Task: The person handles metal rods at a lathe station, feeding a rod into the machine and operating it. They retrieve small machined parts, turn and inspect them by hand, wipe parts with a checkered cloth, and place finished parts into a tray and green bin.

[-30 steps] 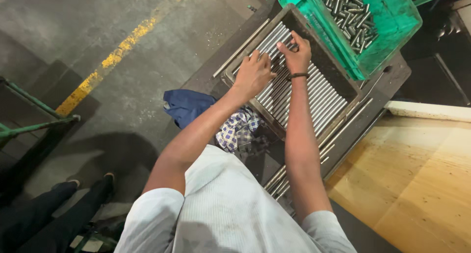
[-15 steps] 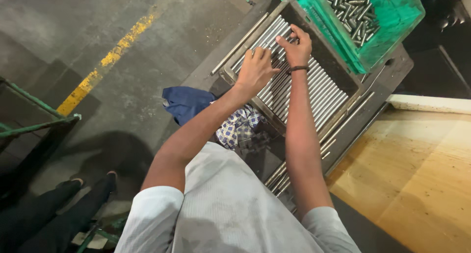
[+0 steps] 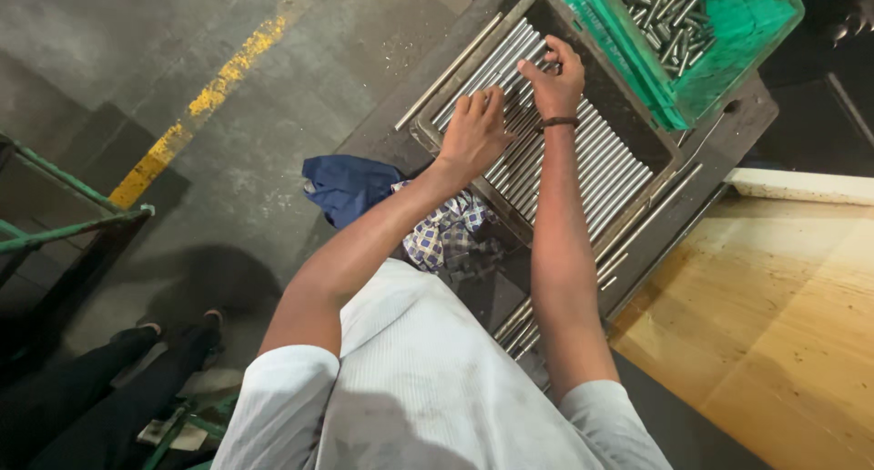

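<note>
My left hand [image 3: 473, 133] covering part of the steel rods [image 3: 583, 151], my right hand [image 3: 553, 78] hiding whether it pinches one, green crate [image 3: 728, 33] cut off by the top edge, small pieces inside it too small to tell apart

Single head view, steep downward look (worn), close above tray [image 3: 428, 128]

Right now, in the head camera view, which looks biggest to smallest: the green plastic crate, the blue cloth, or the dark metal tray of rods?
1. Dark metal tray of steel rods
2. Green plastic crate, partly cut off by the frame, so unsure
3. Crumpled blue cloth
</note>
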{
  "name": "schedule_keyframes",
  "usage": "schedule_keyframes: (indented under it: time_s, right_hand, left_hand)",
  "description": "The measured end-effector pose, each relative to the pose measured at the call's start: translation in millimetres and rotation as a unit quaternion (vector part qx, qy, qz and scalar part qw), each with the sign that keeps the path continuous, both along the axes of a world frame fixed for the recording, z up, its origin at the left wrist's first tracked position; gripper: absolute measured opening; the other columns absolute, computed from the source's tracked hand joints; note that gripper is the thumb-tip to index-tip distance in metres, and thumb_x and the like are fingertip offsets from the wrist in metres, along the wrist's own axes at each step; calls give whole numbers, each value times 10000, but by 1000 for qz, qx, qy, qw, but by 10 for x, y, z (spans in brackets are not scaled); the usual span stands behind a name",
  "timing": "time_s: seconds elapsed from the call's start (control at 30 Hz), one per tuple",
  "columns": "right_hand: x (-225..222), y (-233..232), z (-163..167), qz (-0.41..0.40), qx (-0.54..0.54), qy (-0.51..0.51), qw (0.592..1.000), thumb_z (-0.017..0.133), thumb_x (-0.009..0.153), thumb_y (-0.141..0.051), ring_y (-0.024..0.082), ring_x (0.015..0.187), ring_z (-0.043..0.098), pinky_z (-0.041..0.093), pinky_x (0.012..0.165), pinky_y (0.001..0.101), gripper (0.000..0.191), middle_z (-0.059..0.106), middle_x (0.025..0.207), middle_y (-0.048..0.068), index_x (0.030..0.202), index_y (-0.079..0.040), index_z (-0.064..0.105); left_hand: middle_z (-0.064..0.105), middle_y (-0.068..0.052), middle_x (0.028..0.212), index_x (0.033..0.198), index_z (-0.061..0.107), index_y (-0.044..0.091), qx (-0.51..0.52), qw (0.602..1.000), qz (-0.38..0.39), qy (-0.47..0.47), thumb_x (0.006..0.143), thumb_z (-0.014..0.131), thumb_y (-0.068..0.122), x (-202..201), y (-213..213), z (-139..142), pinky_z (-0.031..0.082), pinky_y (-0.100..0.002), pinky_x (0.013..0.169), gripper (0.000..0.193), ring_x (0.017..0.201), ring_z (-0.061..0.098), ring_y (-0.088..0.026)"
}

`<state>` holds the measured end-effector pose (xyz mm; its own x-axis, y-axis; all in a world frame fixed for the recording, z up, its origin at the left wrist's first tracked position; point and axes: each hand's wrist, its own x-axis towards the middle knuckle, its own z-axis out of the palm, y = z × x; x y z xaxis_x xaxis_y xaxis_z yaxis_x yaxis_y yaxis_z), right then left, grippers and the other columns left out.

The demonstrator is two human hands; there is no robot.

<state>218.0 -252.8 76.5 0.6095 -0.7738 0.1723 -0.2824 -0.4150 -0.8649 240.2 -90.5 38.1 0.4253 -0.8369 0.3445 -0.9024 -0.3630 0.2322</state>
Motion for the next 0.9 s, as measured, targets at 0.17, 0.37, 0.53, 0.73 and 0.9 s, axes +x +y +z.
schedule_keyframes:
  time_s: [0.17,0.37,0.53,0.73,0.9]
  right_hand:
    - [-4,-2,-21,-7,-55,29,998,992,699,-119,112,911,598,533,777,268,591,602,1065,7,1229,-109,731]
    - [14,14,-30,-15,-59,43,997,998,684,-145,138,889,595,527,770,283,597,593,1058,20,1217,-109,733]
    - [13,21,-39,1,-70,19,997,999,692,-141,122,921,597,538,776,274,599,583,1076,13,1226,-96,732]
    - [17,16,-48,-12,-41,37,998,996,695,-154,103,858,555,529,757,260,611,576,1067,0,1244,-105,734]
    - [6,16,-64,-10,-48,37,998,1007,706,-171,95,829,535,530,741,251,623,583,1053,-5,1259,-105,729]
  left_hand:
    - [559,-159,1276,1084,740,-50,-7,1000,-4,8,820,754,508,-13,-2,-43,418,-406,888,617,1116,514,-289]
    - [543,-167,1284,1123,717,-77,-11,1000,-1,7,843,748,482,6,22,-9,418,-414,894,626,1088,512,-298]
    - [544,-169,1272,1184,665,-98,-26,999,3,20,853,737,416,6,19,-43,417,-416,895,615,1080,516,-307]
    - [558,-157,1278,1332,604,-90,-6,998,29,-51,879,626,147,65,26,-144,421,-372,881,511,1071,518,-261]
    - [569,-155,1256,1342,587,-94,-19,998,36,-53,854,594,144,76,29,-138,426,-371,876,543,1087,529,-263]
